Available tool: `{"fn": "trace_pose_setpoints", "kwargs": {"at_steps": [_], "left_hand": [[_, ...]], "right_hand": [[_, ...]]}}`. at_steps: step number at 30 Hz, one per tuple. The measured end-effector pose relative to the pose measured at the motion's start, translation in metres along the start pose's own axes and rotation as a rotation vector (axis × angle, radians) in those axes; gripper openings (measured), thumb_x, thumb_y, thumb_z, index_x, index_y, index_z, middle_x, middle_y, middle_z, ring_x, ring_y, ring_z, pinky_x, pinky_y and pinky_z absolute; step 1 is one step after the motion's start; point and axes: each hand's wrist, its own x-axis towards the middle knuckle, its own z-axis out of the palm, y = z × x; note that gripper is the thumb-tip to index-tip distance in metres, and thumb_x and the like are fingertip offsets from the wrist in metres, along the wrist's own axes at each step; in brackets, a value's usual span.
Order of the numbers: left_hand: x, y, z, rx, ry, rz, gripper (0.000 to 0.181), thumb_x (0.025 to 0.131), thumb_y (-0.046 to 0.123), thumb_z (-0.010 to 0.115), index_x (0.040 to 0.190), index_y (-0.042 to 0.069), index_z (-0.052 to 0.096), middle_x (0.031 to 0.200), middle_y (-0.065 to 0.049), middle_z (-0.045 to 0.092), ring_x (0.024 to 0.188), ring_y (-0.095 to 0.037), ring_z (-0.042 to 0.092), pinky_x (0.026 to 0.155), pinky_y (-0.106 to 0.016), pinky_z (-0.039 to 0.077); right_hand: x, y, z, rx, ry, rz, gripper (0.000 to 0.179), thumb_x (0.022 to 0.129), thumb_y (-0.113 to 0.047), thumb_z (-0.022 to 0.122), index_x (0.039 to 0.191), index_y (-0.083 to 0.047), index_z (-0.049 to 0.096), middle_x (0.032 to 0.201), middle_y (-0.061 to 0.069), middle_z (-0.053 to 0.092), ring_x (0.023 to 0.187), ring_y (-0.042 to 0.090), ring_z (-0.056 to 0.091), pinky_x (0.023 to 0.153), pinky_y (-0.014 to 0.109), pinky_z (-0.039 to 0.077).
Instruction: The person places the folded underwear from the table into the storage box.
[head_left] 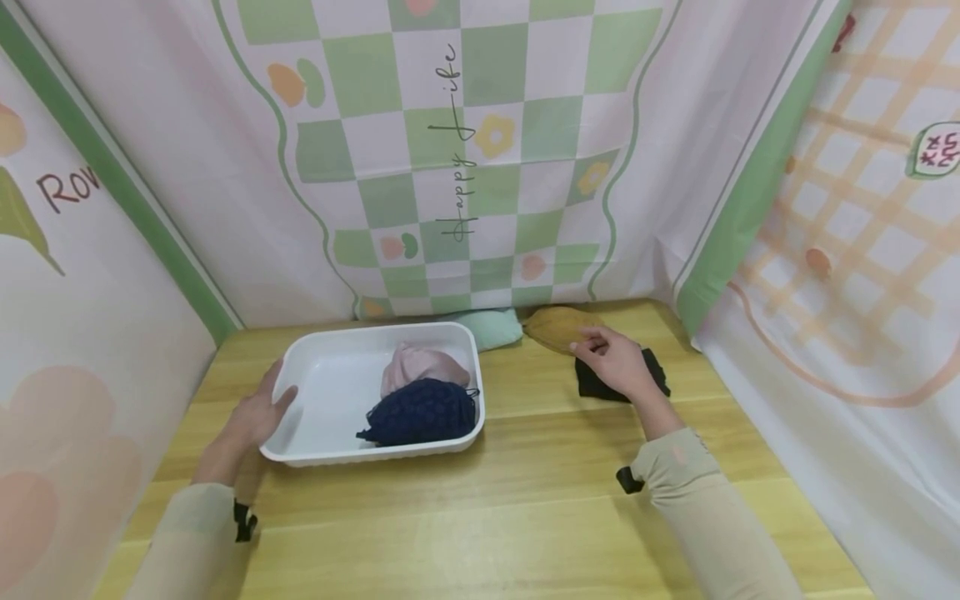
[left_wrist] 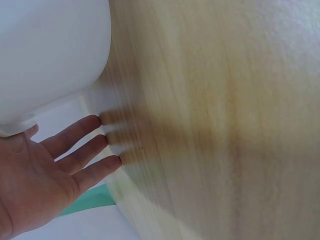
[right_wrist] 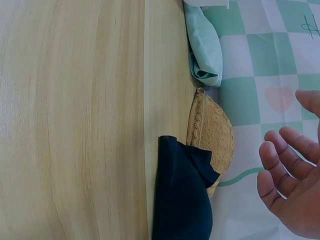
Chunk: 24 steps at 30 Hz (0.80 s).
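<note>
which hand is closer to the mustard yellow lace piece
Right: the right hand hovers near the mustard lace piece, above the black cloth; the left hand is far off, at the left end of the white tray.

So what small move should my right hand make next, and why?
Probably lower your right hand onto the black cloth and pinch it: the hand hovers empty near it, and the cloth lies nearer you than the mustard bundle. Your left hand is at the left rim of the white tray, which has bare floor left of the navy bundle.
</note>
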Motion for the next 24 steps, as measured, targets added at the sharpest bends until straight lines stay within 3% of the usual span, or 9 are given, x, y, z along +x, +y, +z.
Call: {"fn": "trace_pose_setpoints", "kwargs": {"at_steps": [15,24], "left_hand": [[0.001,0.000,0.000,-0.024,-0.010,-0.015,0.079,0.103,0.062,0.018,0.158,0.020,-0.021,0.151,-0.044,0.024,0.124,-0.066,0.044,0.091,-0.065,0.050],[0.001,-0.001,0.000,-0.014,0.004,0.003,0.078,0.104,0.060,0.018,0.158,0.018,-0.019,0.152,-0.043,0.024,0.127,-0.068,0.040,0.098,-0.071,0.044]], "right_hand": [[-0.005,0.007,-0.009,-0.006,-0.004,0.060,0.061,0.098,-0.056,0.054,0.135,-0.008,0.058,0.118,0.013,0.070,0.108,0.031,0.065,0.094,0.049,0.053],[-0.007,0.014,-0.011,-0.021,-0.003,0.073,0.054,0.100,-0.045,0.057,0.135,-0.005,0.058,0.115,0.015,0.071,0.107,0.033,0.065,0.092,0.050,0.054]]}}
